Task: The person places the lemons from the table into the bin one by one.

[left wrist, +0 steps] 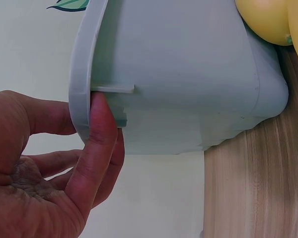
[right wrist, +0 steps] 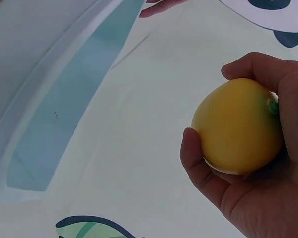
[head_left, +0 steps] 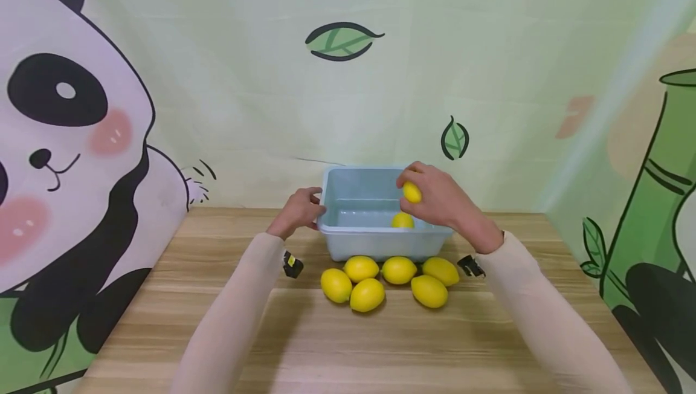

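Note:
A light blue plastic basin [head_left: 388, 246] stands on the wooden table. My left hand [head_left: 299, 208] grips its left rim, with the thumb on one side and the fingers curled under the lip [left wrist: 82, 74] in the left wrist view. Over the basin's right part, my right hand [head_left: 437, 194] holds a yellow lemon [head_left: 412, 192]. The right wrist view shows that lemon [right wrist: 238, 126] between thumb and fingers, its green stem end near the palm. Another lemon [head_left: 403, 220] lies inside the basin at the right.
Several lemons [head_left: 367, 295] lie on the table [head_left: 348, 352] just in front of the basin, some close against its front wall. Behind it hangs a pale green backdrop [head_left: 244, 80] with a printed panda and leaves. Small black devices [head_left: 292, 264] are on both wrists.

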{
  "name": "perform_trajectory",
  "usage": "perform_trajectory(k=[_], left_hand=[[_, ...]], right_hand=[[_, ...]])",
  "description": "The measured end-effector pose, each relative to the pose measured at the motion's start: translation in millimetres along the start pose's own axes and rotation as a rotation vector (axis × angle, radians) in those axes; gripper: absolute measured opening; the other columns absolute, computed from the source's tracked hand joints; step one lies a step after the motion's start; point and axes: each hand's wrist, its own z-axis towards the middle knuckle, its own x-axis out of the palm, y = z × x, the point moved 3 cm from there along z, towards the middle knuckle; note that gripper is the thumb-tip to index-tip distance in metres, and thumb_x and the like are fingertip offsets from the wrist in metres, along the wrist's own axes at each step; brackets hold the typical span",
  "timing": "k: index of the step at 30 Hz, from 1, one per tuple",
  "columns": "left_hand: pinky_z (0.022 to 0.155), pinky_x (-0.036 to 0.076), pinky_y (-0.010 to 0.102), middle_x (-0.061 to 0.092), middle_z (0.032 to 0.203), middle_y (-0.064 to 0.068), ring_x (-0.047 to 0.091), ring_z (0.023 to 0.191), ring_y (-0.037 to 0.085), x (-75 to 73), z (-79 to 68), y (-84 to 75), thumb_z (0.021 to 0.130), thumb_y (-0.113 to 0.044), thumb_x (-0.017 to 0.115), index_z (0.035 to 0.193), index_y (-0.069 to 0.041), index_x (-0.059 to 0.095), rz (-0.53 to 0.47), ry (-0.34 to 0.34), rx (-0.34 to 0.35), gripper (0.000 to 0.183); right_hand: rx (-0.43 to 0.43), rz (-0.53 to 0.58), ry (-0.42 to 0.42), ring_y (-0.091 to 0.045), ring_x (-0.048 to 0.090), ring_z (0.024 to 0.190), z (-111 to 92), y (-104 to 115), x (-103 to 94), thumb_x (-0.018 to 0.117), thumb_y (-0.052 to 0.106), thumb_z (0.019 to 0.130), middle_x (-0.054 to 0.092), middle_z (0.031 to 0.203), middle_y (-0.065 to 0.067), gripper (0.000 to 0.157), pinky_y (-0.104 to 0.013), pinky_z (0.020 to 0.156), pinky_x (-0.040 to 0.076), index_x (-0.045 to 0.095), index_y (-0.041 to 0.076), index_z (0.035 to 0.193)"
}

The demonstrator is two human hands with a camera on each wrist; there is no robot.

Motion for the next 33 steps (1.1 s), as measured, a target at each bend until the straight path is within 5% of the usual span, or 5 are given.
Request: perform_trajectory(k=[18, 33], left_hand=[[0.068, 0.062, 0.032, 0.055, 0.127, 0.022, 0.063, 0.103, 0.033, -3.1, -3.9, -5.2, 0.093, -0.009, 0.058, 0.148, -0.007, 0.041, -0.005, -0.001, 0.024, 0.058], [0.068, 0.062, 0.031, 0.054, 0.129, 0.022, 0.062, 0.105, 0.033, -2.1, -3.2, -3.0, 0.094, -0.01, 0.058, 0.149, -0.007, 0.039, -0.001, 0.001, -0.003, 0.058]], right_hand=[[0.083, -0.048, 0.085, -0.027, 0.054, 0.084, 38, -29, 3.1, 0.062, 0.023, 0.085, 0.062, 0.114, -0.013, 0.026, -0.032, 0.067, 0.044, 0.068, 0.009, 0.106], [0.186, -0.05, 0.183, -0.028, 0.054, 0.091, 66, -48, 12.2, 0.062, 0.025, 0.084, 0.062, 0.109, -0.013, 0.031, -0.036, 0.075, 0.049, 0.067, 0.008, 0.11]])
